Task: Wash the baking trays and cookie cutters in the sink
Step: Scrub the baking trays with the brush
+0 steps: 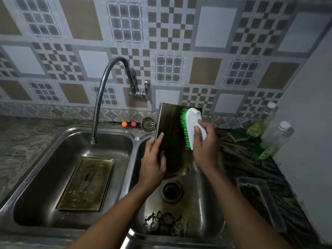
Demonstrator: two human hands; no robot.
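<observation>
A dark metal baking tray [171, 133] stands tilted upright in the right sink basin [203, 209]. My left hand [153, 159] grips its left edge. My right hand [205, 144] holds a white scrub brush with green bristles [190, 126], bristles against the tray's face. A second baking tray [86, 184] lies flat in the left basin [45, 177], wet with droplets. Several metal cookie cutters [167, 225] lie in a heap at the near end of the right basin.
A flexible tap spout [100, 97] hangs over the left basin. A drain opening [171, 190] sits below the held tray. On the right counter: two plastic bottles [276, 139], a sponge [239, 136] and a dark container [260, 202]. A strainer [147, 124] and two small balls [128, 124] lie behind the sink.
</observation>
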